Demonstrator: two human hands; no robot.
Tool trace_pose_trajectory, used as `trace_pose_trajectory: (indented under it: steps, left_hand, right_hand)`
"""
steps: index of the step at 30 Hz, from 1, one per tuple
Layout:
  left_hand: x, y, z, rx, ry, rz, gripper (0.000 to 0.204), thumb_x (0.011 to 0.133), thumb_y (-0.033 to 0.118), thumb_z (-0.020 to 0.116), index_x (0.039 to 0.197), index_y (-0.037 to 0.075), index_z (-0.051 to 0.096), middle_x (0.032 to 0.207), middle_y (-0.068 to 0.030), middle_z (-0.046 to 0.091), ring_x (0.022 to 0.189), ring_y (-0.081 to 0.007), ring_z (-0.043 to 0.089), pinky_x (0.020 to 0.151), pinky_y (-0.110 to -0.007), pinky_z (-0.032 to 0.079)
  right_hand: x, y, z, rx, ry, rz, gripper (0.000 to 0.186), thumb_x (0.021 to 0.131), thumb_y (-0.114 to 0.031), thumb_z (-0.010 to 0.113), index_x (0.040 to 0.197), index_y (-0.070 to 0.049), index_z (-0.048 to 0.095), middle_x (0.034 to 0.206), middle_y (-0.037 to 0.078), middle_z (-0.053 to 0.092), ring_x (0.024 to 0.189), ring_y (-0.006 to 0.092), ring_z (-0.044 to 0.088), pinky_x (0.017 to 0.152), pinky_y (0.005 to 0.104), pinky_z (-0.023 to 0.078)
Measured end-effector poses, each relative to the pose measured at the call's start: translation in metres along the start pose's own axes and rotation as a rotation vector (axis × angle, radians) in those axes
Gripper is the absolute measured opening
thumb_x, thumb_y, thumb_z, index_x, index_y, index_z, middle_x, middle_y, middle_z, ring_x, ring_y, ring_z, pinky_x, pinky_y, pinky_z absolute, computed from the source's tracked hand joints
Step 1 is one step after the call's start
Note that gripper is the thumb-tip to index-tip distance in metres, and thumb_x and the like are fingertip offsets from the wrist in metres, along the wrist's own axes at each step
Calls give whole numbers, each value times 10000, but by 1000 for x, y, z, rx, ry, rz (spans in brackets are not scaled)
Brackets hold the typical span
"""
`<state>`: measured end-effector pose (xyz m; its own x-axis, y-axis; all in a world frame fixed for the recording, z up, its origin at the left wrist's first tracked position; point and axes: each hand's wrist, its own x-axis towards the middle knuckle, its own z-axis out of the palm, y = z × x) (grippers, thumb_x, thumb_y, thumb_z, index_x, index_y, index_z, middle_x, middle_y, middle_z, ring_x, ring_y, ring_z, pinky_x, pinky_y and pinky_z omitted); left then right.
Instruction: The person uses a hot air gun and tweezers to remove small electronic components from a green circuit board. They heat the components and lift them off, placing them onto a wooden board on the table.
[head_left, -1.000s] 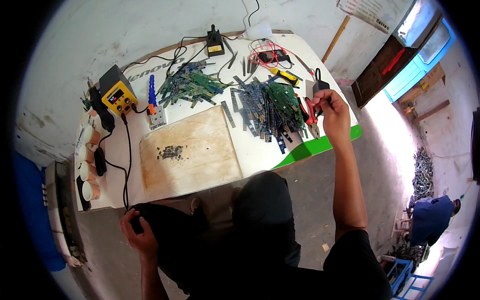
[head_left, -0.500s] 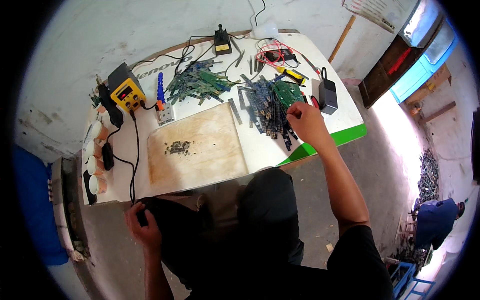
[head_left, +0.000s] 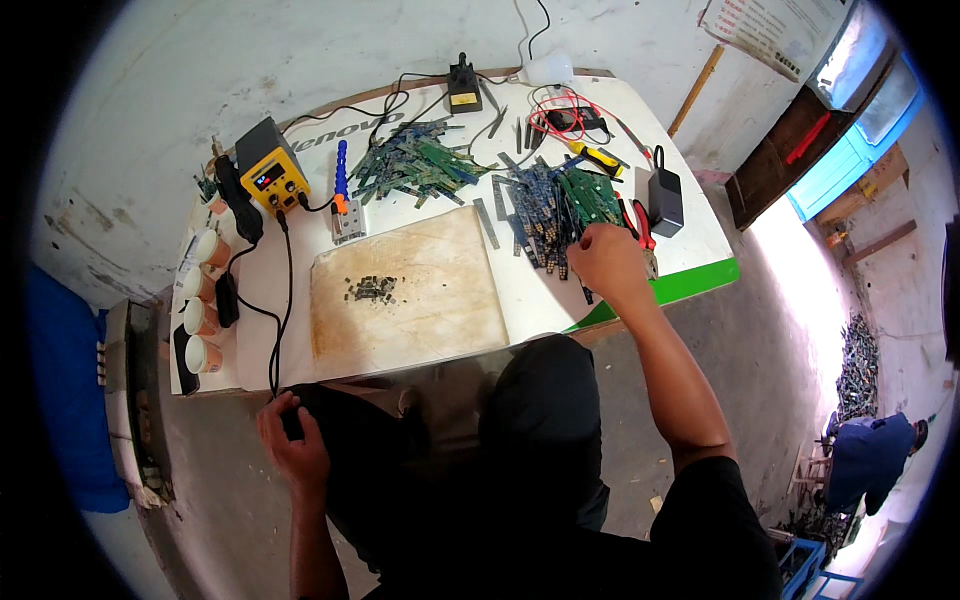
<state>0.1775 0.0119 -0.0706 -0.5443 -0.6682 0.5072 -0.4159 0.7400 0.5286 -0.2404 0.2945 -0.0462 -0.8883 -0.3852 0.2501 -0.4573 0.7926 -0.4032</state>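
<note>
My right hand (head_left: 608, 264) is over the near right edge of a heap of dark narrow circuit board strips (head_left: 540, 215). Its fingers are pinched together, and what they hold, if anything, is hidden. Beside it lie green circuit boards (head_left: 590, 197) and red-handled pliers (head_left: 641, 226). Off the table's front left edge, by my knee, my left hand (head_left: 294, 445) is closed around a black handle (head_left: 291, 421). Black cables (head_left: 288, 300) run up from there toward a yellow and black soldering station (head_left: 270, 172). The handle's far end is lost against my black trousers.
A stained board (head_left: 420, 320) bears small dark chips (head_left: 375, 289). Behind it lies another heap of green strips (head_left: 415, 165). Paper cups (head_left: 203, 354) line the left edge. A soldering iron stand (head_left: 463, 88), a yellow tool (head_left: 597, 158) and a black box (head_left: 665, 203) stand farther back. Another person (head_left: 865, 458) is at far right.
My right hand has moved slightly nearer and left over the strips, uncovering more of the red-handled pliers. The whole view has shifted a little. My left hand keeps its hold by my knee.
</note>
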Motion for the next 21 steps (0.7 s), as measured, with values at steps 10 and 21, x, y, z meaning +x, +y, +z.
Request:
trace_pose_trajectory:
  steps: [10, 21]
  left_hand:
    - [-4, 68, -1, -599, -84, -186, 191, 982, 32, 652, 1166, -13, 675, 1085, -108, 732, 991, -203, 692, 935, -321, 529]
    - [38, 158, 10, -1356, -516, -721, 284, 1040, 122, 668, 1293, -4, 641, 1036, -111, 720, 873, -174, 654, 849, -349, 538]
  right_hand:
    - [-60, -58, -50, 337, 168, -669, 181, 771, 15, 799, 925, -52, 732, 937, 111, 756, 784, 291, 705, 686, 383, 565]
    - [-106, -108, -69, 507, 74, -961, 218, 754, 45, 821, 956, -17, 768, 1037, 106, 774, 820, 267, 704, 696, 353, 568]
